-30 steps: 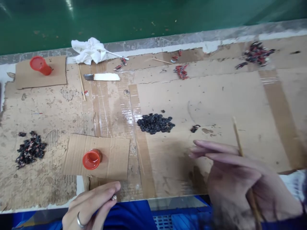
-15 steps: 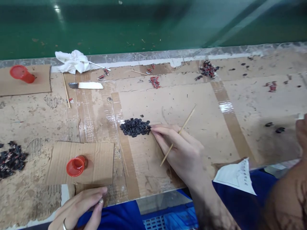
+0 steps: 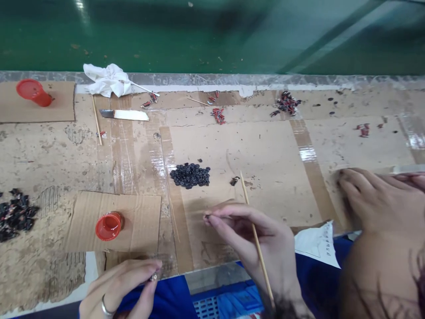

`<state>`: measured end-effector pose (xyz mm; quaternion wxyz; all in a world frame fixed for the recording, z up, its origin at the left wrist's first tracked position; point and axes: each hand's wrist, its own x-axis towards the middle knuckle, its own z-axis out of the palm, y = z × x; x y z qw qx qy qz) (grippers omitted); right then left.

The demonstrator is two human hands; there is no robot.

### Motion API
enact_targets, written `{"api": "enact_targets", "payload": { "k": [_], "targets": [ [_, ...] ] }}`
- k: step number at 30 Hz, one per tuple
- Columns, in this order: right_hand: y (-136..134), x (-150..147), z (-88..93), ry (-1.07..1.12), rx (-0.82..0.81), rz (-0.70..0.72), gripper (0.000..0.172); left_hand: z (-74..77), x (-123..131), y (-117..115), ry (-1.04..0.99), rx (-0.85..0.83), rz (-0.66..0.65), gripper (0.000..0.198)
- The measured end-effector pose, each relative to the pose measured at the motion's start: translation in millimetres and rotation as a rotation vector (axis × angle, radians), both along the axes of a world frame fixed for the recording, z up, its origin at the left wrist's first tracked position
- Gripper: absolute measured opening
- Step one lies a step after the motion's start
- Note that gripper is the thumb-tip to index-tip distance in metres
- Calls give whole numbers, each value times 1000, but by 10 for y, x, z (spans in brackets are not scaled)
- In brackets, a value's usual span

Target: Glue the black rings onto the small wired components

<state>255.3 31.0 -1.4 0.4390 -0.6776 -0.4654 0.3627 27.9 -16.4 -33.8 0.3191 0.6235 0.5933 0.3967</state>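
My left hand (image 3: 122, 283) is at the table's near edge, thumb and forefinger pinched on a small pale part (image 3: 153, 277). In the middle, my right hand (image 3: 265, 243) holds a thin wooden stick (image 3: 247, 199) along the palm. Its fingertips also pinch a tiny dark piece (image 3: 206, 216). A heap of small black rings (image 3: 191, 175) lies just beyond those fingertips, with one stray black piece (image 3: 234, 180) to its right. A red cup (image 3: 108, 226) stands on a loose cardboard square (image 3: 142, 212) ahead of my left hand.
Another person's hand (image 3: 372, 199) lies flat on the cardboard at the right. A white paper slip (image 3: 317, 243) hangs at the near edge. Farther back lie a knife (image 3: 124, 115), a white cloth (image 3: 106, 79), a second red cup (image 3: 33, 91) and red-black parts (image 3: 287, 102). A dark heap (image 3: 15, 215) sits left.
My right hand has pulled back from the black heap toward me, now pinching a tiny dark piece. The other person's hand has come to rest on the table at the right.
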Motion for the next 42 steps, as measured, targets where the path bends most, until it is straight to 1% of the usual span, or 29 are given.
{"api": "enact_targets", "payload": {
  "k": [2,3,6,8,10,13,16,18,20,22,24,26,28,30,34,37,42],
  "targets": [
    [-51,-90,12,89,3,22,7,70,95,30,-50,-37,-7,15],
    [-72,-119,11,123,17,55,9,100,139,45,-78,-49,-9,13],
    [-118,-126,1,146,47,201,16,162,230,97,-139,-53,-7,10],
    [-125,-73,-8,23,48,299,18,175,240,131,-152,-44,-10,13],
    [-110,-1,-23,-199,49,373,16,170,210,155,-145,-33,-23,13],
    [-72,75,-65,-465,72,433,16,154,136,162,-109,-31,-51,12],
    [-72,81,-121,-562,92,423,17,151,68,163,-84,-45,-73,13],
    [-105,50,-154,-584,97,369,17,154,15,189,-73,-47,-101,12],
    [-150,-3,-178,-577,115,295,16,151,-58,241,-35,-22,-158,13],
    [-190,-72,-195,-574,148,245,17,140,-146,301,31,39,-249,13],
    [-213,-143,-207,-605,185,225,18,125,-226,344,82,95,-330,16],
    [-216,-205,-214,-675,201,201,17,114,-277,354,84,109,-362,21],
    [-203,-245,-212,-750,204,186,15,111,-292,340,54,70,-329,21],
    [-183,-263,-198,-807,199,199,13,112,-282,325,31,43,-299,20],
    [-150,-268,-151,-863,153,261,14,103,-224,338,4,87,-306,22],
    [-161,-268,-138,-877,135,288,14,85,-186,341,-39,96,-219,17],
    [-225,-210,-166,-956,74,318,19,100,-220,329,9,48,-259,15]
  ]
}}
